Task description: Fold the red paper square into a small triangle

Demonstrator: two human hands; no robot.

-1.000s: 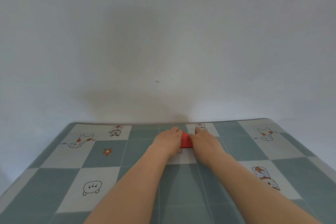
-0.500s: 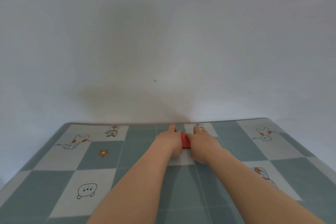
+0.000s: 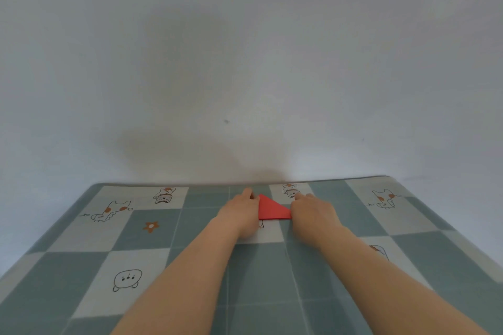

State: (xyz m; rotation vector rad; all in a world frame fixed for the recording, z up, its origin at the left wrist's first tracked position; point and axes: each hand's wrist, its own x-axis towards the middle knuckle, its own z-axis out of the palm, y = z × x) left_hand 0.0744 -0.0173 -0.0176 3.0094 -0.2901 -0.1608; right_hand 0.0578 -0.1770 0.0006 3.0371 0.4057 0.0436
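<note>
The red paper (image 3: 270,209) lies flat on the checked tablecloth (image 3: 163,228) near the far edge, showing as a folded triangle with its long side toward me. My left hand (image 3: 241,212) covers and presses its left part, fingers pointing away. My right hand (image 3: 313,209) rests at the triangle's right tip, its index finger stretched forward onto the cloth. Part of the paper is hidden under my left hand.
The cloth has teal and pale squares with cartoon cats (image 3: 383,198) and a small orange star (image 3: 151,226). A plain white wall (image 3: 245,76) rises directly behind the table's far edge.
My hands have moved apart, the right one sliding right, so the red triangle between them shows far more than before. The camera view shifted slightly.
</note>
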